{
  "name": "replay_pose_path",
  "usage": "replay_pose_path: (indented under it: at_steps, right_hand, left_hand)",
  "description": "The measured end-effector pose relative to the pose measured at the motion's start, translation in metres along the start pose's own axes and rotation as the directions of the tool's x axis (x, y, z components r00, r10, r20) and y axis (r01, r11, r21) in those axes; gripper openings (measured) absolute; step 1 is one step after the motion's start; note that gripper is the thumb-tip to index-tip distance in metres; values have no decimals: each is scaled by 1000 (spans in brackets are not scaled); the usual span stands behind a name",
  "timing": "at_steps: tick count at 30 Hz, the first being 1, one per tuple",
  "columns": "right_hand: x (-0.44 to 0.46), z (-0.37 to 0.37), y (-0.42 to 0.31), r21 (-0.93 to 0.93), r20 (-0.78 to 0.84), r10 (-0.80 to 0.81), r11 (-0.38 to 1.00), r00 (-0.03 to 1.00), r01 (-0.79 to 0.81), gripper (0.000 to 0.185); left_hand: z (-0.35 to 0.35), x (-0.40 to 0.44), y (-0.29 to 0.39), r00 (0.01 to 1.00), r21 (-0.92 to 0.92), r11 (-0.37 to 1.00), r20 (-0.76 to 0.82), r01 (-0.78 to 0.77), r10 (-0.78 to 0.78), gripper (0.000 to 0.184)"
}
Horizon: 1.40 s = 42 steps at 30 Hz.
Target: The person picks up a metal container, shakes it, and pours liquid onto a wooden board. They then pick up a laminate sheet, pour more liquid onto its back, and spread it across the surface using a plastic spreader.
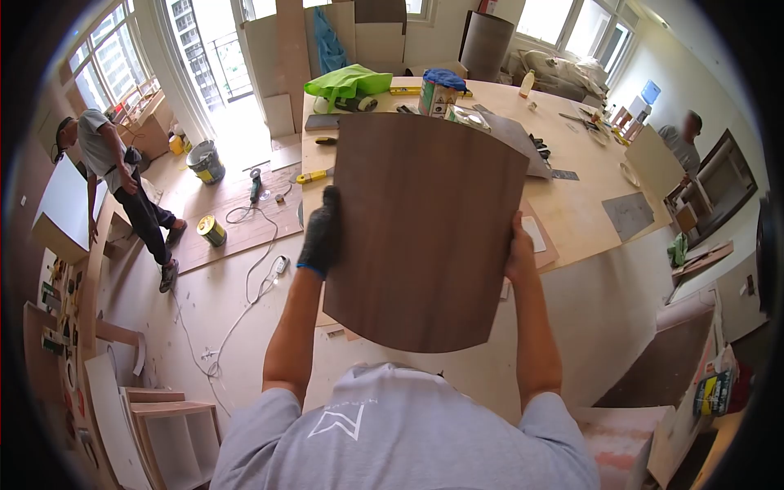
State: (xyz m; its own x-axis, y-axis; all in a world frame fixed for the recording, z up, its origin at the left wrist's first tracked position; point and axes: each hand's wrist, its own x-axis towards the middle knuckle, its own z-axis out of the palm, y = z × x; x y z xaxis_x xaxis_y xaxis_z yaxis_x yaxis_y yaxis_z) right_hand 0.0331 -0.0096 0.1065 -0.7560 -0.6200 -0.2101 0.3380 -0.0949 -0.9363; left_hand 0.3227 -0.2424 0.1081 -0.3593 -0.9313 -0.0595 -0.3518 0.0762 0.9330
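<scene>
Dark brown and wood-grained, a panel point(426, 237) was held up in front of the grey T-shirt point(408, 433), hiding part of the worktable point(576, 214). The black-gloved left hand point(322, 237) grasped its left edge and the bare right hand point(520, 249) grasped its right, fingers partly hidden. A yellow-handled tool point(313, 175) lay near the left hand.

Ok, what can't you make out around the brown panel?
Head view: far face of brown panel, turned away.
Head view: left hand, right hand, partly behind the panel.
Head view: part of worktable, covered by the panel.
Head view: print on blue-topped can, too small.
</scene>
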Motion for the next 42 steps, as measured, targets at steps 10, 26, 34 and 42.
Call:
replay_pose_path:
  at_steps: [10,26,34,42]
  right_hand:
    - [-11,-15,-16,-71,6,-63,995,998,63,79]
    - [-118,58,-15,-330,828,-544,-274,138,903,44]
    - [-81,26,213,-183,983,-36,-214,179,960,49]
    - [-91,38,215,-252,961,109,-25,253,967,62]
  left_hand:
    - [11,25,-39,904,348,842,41,-413,426,53]
    - [-23,143,-146,948,-723,683,137,-103,288,40]
    - [-27,-33,-185,781,-450,643,439,619,-444,52]
    - [-2,-30,-201,974,-267,939,-1,217,-225,46]
